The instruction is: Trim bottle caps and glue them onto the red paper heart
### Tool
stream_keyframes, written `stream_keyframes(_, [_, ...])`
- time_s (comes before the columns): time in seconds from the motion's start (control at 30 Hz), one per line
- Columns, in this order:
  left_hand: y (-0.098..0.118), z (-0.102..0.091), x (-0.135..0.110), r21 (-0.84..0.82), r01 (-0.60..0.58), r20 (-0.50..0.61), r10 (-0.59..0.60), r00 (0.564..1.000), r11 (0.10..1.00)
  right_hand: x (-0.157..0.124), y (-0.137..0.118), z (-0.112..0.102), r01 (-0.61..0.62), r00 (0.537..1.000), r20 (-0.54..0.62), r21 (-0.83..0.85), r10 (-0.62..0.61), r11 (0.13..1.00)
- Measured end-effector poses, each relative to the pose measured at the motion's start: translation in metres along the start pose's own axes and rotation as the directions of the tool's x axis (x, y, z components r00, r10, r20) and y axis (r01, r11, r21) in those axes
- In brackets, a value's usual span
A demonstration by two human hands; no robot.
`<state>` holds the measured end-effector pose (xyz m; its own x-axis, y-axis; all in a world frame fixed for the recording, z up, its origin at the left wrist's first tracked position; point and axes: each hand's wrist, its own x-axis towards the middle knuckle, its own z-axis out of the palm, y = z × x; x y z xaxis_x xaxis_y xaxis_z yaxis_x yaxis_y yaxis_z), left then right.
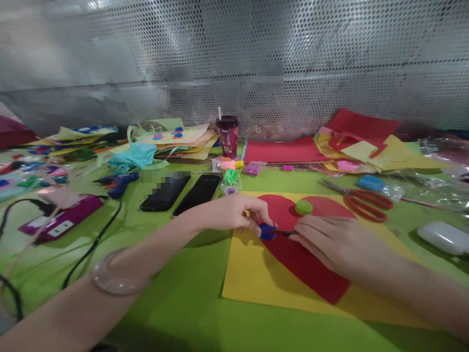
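I had the left hand (pixel 234 212) pinching the blue lump (pixel 267 232), just below and right of the frame's centre, and the right hand (pixel 324 239) clasping a dark stick (pixel 287 233); the lump seemed light and soft, best held by its edge.

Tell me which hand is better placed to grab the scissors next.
Probably the right hand: the scissors lie just beyond it. The left hand is farther off, at the blue piece. The right holds a thin dark tool, though.
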<state>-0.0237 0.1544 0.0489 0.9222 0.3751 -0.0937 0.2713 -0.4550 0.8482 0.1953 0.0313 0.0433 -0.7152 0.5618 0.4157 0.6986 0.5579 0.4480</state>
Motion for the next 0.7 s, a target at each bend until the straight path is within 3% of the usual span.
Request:
stream_keyframes(0.23, [-0.0045,-0.0011,-0.0012,-0.091,0.04,0.064,-0.034,0.997,0.995,0.004,-0.0018,0.001,0.034,0.999,0.041,0.001,-0.034,0.999])
stream_keyframes(0.53, [-0.003,-0.0032,-0.0027,0.189,0.015,0.004,-0.016,1.0,0.982,0.0049,-0.0029,-0.0023,0.005,0.999,0.04,-0.027,-0.004,1.0])
stream_keyframes(0.7, [-0.0003,-0.0028,-0.0023,0.185,-0.033,0.004,0.032,0.999,0.982,0.0032,-0.0024,-0.0038,-0.005,0.998,0.054,-0.033,0.007,0.999])
